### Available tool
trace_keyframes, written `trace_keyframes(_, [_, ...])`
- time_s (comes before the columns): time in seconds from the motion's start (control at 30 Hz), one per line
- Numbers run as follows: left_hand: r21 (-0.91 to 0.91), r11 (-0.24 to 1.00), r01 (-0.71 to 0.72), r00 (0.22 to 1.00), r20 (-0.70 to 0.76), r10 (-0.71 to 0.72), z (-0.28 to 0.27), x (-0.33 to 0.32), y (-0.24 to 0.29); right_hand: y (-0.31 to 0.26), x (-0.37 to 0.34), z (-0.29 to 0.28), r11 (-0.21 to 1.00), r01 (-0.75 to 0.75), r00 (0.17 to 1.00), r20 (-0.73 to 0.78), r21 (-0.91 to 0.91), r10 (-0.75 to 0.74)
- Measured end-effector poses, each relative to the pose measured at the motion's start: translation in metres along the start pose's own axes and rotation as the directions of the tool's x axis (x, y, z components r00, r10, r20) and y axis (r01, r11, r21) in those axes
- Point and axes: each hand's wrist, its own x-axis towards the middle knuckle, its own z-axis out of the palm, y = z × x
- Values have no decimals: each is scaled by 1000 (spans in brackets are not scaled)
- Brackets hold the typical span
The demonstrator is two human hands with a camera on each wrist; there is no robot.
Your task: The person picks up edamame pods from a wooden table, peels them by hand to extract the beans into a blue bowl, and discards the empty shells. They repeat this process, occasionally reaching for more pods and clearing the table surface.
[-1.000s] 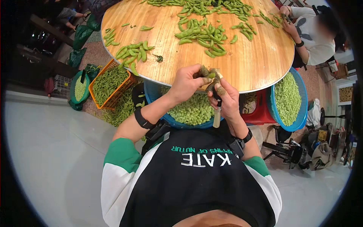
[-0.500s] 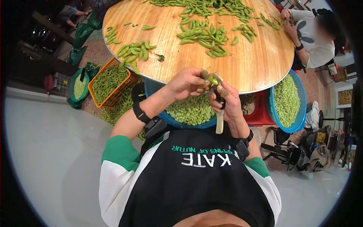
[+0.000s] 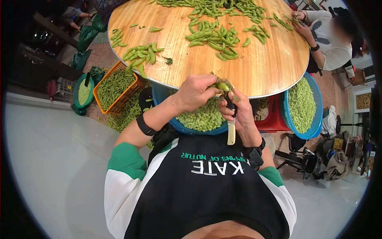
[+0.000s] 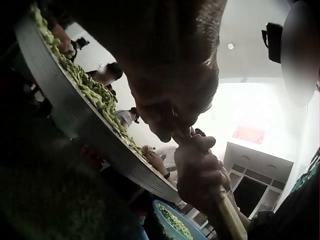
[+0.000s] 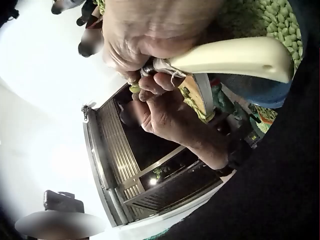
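Green pod (image 3: pixel 224 86) between left fingers (image 3: pixel 207 81) and right fingers (image 3: pixel 227 112), the left pinching it, the right curled round a cream-handled tool (image 3: pixel 231 134)

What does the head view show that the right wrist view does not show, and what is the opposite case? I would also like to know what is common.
Only the head view: white lettering on the shirt, and the blue basket at the right.

Only the right wrist view: a slatted panel in the background and a dark, box-shaped device at lower left.

Both: the left hand, and the right hand holding a cream-handled tool near shelled beans.
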Motion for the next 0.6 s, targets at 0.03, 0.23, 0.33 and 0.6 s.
trace_keyframes(0.03, [-13, 1000, -23, 1000, -4, 23, 0, 0, 0, 1, 0, 0, 1000, 16, 1000, 5, -25, -16])
trace_keyframes(0.23, [-240, 967, 82, 996, 50, -72, -1, 3, 3, 0, -4, 3, 972, 126, 992, 21, -197, -125])
trace_keyframes(0.33, [-410, 883, 228, 972, 139, -187, 0, 3, -1, 0, -3, 3, 965, 133, 991, 2, -227, -136])
trace_keyframes(0.6, [-678, 621, 392, 913, 201, -356, 9, 1, -1, 0, 0, 3, 967, 158, 987, 35, -198, -154])
